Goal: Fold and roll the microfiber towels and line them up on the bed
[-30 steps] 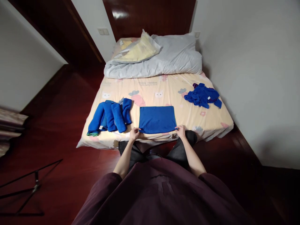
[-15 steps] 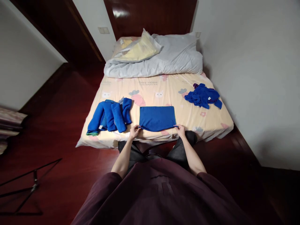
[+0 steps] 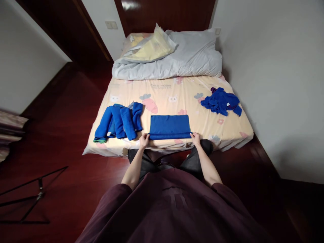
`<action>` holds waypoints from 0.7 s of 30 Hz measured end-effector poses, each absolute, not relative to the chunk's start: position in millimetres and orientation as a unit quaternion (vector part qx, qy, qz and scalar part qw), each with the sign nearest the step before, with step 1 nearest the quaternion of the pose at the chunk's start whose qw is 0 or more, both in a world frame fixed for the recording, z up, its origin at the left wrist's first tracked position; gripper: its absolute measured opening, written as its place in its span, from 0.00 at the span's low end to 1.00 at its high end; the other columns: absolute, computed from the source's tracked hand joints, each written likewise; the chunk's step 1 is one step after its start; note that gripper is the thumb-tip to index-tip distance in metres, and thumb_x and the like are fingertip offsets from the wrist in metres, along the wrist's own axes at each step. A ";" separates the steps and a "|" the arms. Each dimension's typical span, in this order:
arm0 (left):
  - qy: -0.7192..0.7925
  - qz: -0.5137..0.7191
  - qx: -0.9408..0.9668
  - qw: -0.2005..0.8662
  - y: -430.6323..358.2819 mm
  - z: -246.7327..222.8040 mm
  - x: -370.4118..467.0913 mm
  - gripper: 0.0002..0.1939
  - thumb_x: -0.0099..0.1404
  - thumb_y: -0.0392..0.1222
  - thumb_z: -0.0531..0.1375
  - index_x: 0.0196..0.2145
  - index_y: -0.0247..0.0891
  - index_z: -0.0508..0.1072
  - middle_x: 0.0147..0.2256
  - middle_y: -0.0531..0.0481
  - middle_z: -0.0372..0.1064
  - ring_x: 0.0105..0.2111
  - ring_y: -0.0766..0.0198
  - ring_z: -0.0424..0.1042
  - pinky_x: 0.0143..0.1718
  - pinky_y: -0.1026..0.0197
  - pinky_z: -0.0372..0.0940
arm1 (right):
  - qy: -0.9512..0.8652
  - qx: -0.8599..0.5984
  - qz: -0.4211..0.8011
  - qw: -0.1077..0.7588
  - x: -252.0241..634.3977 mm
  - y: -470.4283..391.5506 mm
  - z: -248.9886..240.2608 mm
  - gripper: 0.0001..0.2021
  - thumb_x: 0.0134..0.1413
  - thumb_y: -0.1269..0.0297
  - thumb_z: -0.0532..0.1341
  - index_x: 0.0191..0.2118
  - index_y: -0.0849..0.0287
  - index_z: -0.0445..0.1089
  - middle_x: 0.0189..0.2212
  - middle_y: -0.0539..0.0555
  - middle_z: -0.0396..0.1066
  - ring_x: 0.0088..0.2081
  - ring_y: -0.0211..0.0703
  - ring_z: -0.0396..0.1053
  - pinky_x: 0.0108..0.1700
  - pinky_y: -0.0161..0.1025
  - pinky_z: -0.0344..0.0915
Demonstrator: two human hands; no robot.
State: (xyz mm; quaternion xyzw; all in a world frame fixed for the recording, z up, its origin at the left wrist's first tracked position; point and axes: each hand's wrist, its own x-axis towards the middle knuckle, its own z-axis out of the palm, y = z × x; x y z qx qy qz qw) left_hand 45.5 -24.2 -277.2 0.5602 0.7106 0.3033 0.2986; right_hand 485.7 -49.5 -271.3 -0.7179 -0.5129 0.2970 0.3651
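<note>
The cloth is lying near the front edge of the bed, between the rolls and the heap. Its near edge, a raised lip half a second ago, is now forming a turned-over band, so the cloth is covering less bed and the turning-over is advancing. The left hand is pinching one end of the band and the right hand the other (both grips narrow). One cloth is being held; four rolls are showing; one heap is sitting crumpled, its pieces uncountable.
</note>
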 end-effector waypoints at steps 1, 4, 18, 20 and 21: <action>0.713 0.305 0.561 0.289 -24.3 -276.1 47.3 0.15 0.70 0.50 0.55 0.40 0.38 0.76 0.39 0.43 0.79 0.42 0.54 0.77 0.48 0.57 0.69 | -0.514 -0.722 0.290 0.362 485.9 -50.2 -272.0 0.15 0.61 0.50 0.60 0.29 0.55 0.67 0.25 0.55 0.72 0.31 0.47 0.71 0.40 0.40 0.71; 0.717 0.311 0.563 0.270 -26.4 -273.5 50.8 0.17 0.72 0.51 0.53 0.43 0.38 0.76 0.40 0.43 0.79 0.42 0.54 0.77 0.47 0.58 0.69 | -0.522 -0.735 0.256 0.349 486.6 -52.5 -274.0 0.13 0.62 0.52 0.59 0.32 0.55 0.70 0.30 0.57 0.76 0.34 0.48 0.73 0.44 0.41 0.71; 0.731 0.324 0.523 0.297 -40.5 -285.4 49.0 0.20 0.68 0.53 0.57 0.43 0.34 0.80 0.41 0.40 0.81 0.43 0.50 0.78 0.50 0.54 0.69 | -0.507 -0.755 0.242 0.338 492.0 -51.5 -286.5 0.10 0.58 0.57 0.64 0.36 0.59 0.77 0.37 0.63 0.81 0.42 0.55 0.78 0.50 0.45 0.73; 0.733 0.318 0.523 0.297 -39.9 -285.1 47.5 0.20 0.68 0.52 0.58 0.43 0.34 0.81 0.40 0.40 0.81 0.43 0.50 0.78 0.49 0.55 0.70 | -0.508 -0.755 0.239 0.339 491.8 -52.2 -286.6 0.10 0.58 0.57 0.65 0.36 0.59 0.77 0.37 0.63 0.81 0.42 0.56 0.78 0.50 0.45 0.73; 0.734 0.315 0.525 0.294 -39.4 -284.9 47.2 0.20 0.68 0.52 0.58 0.43 0.33 0.81 0.39 0.40 0.81 0.42 0.51 0.78 0.49 0.55 0.70 | -0.509 -0.755 0.236 0.339 491.5 -52.6 -286.5 0.10 0.59 0.57 0.64 0.36 0.59 0.78 0.37 0.63 0.81 0.41 0.55 0.78 0.49 0.45 0.74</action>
